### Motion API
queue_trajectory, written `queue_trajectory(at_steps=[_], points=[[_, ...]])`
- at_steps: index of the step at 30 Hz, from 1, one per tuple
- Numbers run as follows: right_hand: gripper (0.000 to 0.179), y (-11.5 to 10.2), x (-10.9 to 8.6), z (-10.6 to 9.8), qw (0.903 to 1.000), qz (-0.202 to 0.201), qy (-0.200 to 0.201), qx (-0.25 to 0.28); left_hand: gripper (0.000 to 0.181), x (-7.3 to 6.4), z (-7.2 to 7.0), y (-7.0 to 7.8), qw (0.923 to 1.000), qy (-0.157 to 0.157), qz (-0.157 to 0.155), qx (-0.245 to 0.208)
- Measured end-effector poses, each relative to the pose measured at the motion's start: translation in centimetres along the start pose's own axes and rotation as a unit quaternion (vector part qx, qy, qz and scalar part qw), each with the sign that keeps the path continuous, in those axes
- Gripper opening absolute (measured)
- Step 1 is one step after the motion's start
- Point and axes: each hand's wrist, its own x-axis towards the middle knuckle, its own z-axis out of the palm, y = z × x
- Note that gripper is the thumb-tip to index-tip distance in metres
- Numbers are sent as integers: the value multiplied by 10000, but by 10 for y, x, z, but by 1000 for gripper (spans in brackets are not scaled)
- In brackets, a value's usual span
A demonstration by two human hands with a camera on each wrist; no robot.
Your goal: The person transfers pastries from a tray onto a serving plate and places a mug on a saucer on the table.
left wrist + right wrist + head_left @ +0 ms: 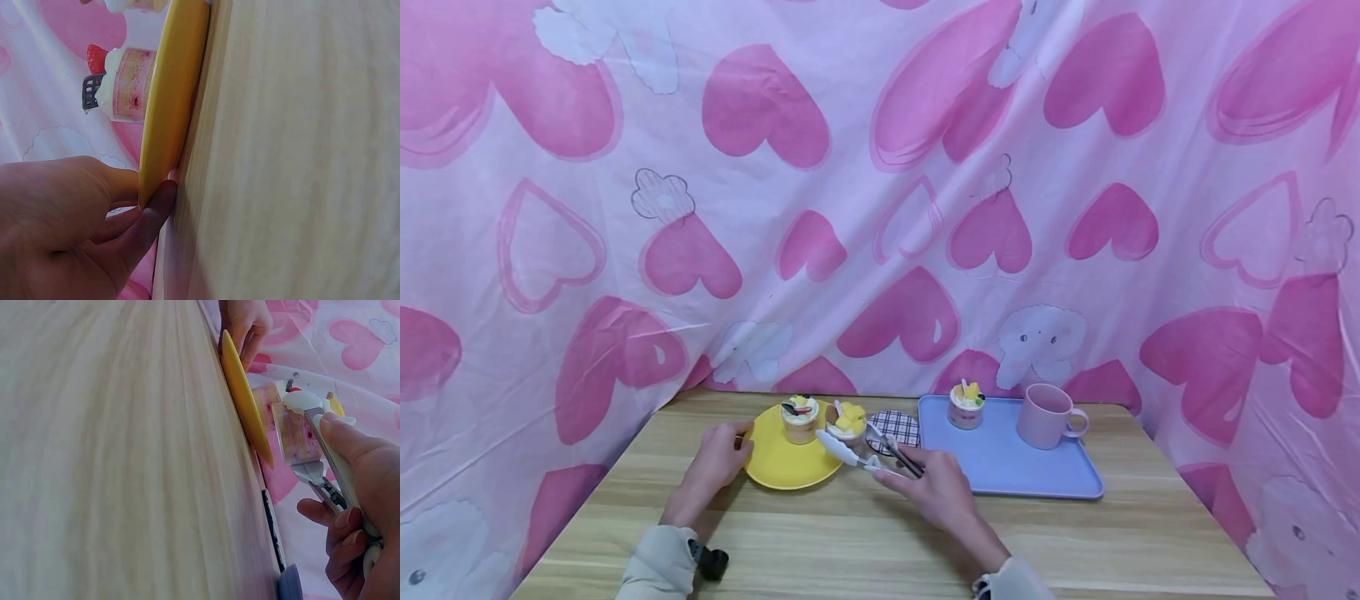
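Observation:
My left hand [715, 460] pinches the left rim of a round yellow plate [790, 473]; in the left wrist view its thumb lies under the edge and the fingers over it. A small dessert cup [800, 427] with cream and a dark fork-like topping stands on that plate. My right hand [945, 490] holds white-tipped metal tongs [838, 448]. Between the tong tips is a second dessert cup [297, 437], topped with cream and yellow cubes. In the right wrist view this cup hangs a little above the plate, near its right edge.
On the right lies a blue tray [1030, 475] bearing a third dessert cup [966, 407] and a pink mug [1045, 417]. A checked round coaster [901, 427] sits between plate and tray. A pink heart-print curtain [895, 225] hangs behind the wooden table [820, 542].

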Motion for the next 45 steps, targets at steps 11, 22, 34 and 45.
queue_trajectory(at_steps=[11, 22, 34, 45], points=[[79, -13, 0, 12, 9995, -131, -271, -113, 44, -1, 0, -1, 10000, 9, 33, -19], [74, -17, 2, 20, 9991, -288, -281, -141, 45, 1, 0, 1, 10000, -57, -54, -1], [75, -22, 5, 31, 9993, -154, -336, -74, 46, 1, 0, 0, 9999, -101, -122, 5], [72, -28, 5, 39, 9994, -124, -322, 48, 45, 3, 1, 0, 9999, -53, -65, 63]])
